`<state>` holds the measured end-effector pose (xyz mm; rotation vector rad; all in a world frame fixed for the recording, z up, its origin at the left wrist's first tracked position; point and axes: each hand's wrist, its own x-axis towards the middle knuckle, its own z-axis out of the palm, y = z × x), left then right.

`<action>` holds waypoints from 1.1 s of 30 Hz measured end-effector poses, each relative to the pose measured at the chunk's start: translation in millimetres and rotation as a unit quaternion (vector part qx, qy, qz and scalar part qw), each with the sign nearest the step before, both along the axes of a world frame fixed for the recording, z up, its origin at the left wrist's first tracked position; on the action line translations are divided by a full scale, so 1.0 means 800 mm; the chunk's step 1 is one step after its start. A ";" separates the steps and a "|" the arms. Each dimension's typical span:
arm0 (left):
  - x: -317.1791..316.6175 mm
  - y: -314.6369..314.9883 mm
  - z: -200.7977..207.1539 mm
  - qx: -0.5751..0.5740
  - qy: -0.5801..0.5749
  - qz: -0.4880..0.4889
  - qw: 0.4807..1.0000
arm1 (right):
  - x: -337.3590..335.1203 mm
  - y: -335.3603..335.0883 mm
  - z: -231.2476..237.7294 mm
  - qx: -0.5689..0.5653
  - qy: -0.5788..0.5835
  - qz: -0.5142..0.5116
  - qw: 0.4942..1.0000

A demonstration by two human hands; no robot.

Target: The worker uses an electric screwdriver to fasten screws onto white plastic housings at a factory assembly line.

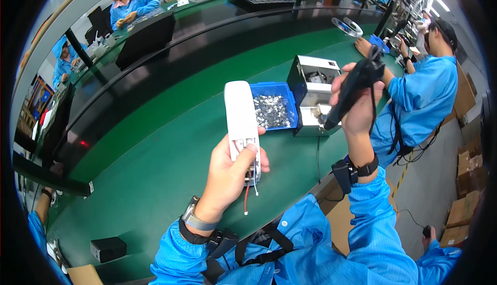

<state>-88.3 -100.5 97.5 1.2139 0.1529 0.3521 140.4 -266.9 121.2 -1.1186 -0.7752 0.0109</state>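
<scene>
In my left hand (pixel 230 168) is a long white plastic housing (pixel 241 111), its thumb pressed near an opening at the lower end. Red and blue-white wires (pixel 247 199) with small connectors dangle from that end. My right hand (pixel 358 106) is wrapped round a black electric screwdriver (pixel 357 86), tilted with its tip down and to the left. That tip is at the front of a metal and black screw feeder (pixel 313 96); whether it touches is unclear. Between housing and feeder sits a blue bin (pixel 274 87) full of small black and silver parts.
A green workbench (pixel 171 166) runs beneath my hands, with a dark conveyor strip (pixel 171 86) beyond. A black box (pixel 108 249) stands at the lower left. A co-worker in blue (pixel 427 86) works close on the right. Cardboard boxes (pixel 462 210) line the floor at right.
</scene>
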 end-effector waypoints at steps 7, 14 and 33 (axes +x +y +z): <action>0.001 0.000 0.001 0.006 -0.018 -0.019 1.000 | -0.088 0.033 0.122 0.121 -0.026 0.114 0.986; 0.005 -0.002 0.000 -0.025 -0.012 -0.014 1.000 | -0.136 0.082 0.146 0.181 -0.064 0.256 0.947; 0.001 -0.002 0.005 -0.019 0.000 -0.031 0.999 | -0.167 0.124 0.144 0.111 -0.041 0.263 0.957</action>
